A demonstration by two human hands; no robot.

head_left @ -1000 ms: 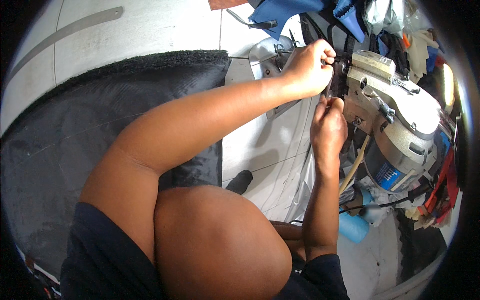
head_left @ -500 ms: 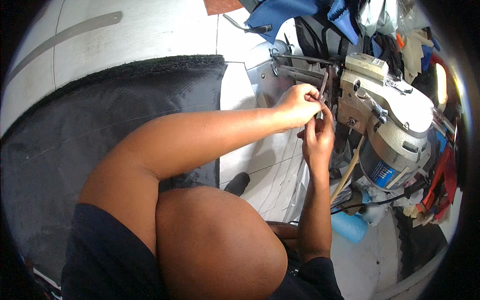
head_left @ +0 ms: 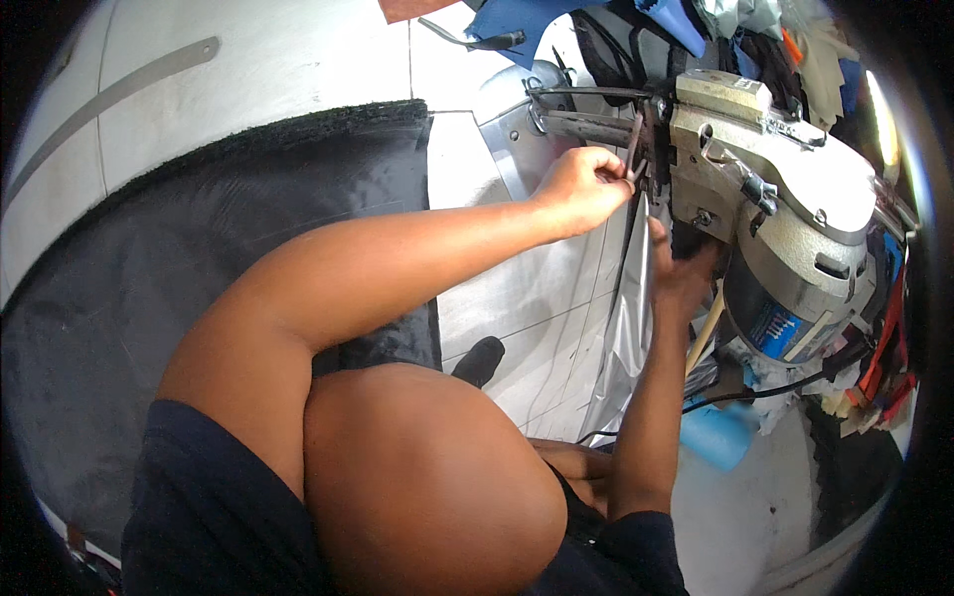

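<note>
My left hand (head_left: pixel 581 189) reaches across my body and pinches a thin dark metal part (head_left: pixel 634 149) at the front of a grey-white machine (head_left: pixel 795 199). The machine has a rounded housing with a blue label and a metal guard (head_left: pixel 586 124) sticking out to the left. My right hand (head_left: pixel 686 273) comes up from below and presses against the dark underside of the machine. Its fingers are hidden behind the housing. A strip of silvery sheet (head_left: pixel 626 338) hangs down under both hands.
A dark cloth (head_left: pixel 199 248) covers the white tiled floor (head_left: pixel 298 70) on the left. Piled coloured fabric (head_left: pixel 755 40) lies behind the machine. A blue cylinder (head_left: pixel 717 437) and a black cable (head_left: pixel 775 392) lie at lower right. My knee fills the lower middle.
My left hand has dropped a little and now pinches the metal part. My right hand has slid to the right, under the machine housing.
</note>
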